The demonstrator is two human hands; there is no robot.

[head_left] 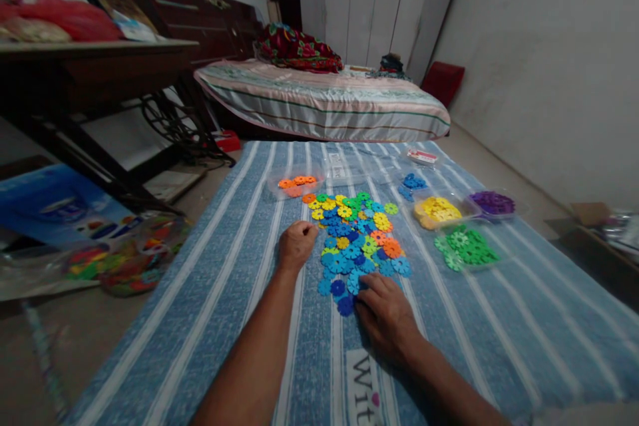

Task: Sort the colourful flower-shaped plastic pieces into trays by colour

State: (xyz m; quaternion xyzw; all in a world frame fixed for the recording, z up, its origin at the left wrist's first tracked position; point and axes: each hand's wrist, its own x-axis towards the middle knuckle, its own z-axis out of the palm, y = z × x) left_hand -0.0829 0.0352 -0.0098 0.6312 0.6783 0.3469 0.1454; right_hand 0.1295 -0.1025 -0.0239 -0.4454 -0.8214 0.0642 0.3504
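A loose heap of snowflake-shaped plastic discs [344, 229], in blues, yellow, orange and green, lies in the middle of the striped cloth. My left hand [298, 243] is at the heap's left edge, fingers curled into a pinch; whatever they may hold is hidden. At the near right edge, my right hand [387, 313] bends its fingers together against the discs, beside a light blue disc [354, 281]. Its fingertips are partly out of sight, and I cannot make out what is in them. Two dark blue discs [345, 306] lie just left of this hand.
Clear plastic tubs hold orange discs [299, 182], blue discs [413, 181], yellow discs [439, 210], purple discs [493, 202] and green discs [469, 246]. A small box [422, 156] lies at the far edge. Beyond are a bed [324, 103] and a sewing-machine table [100, 46].
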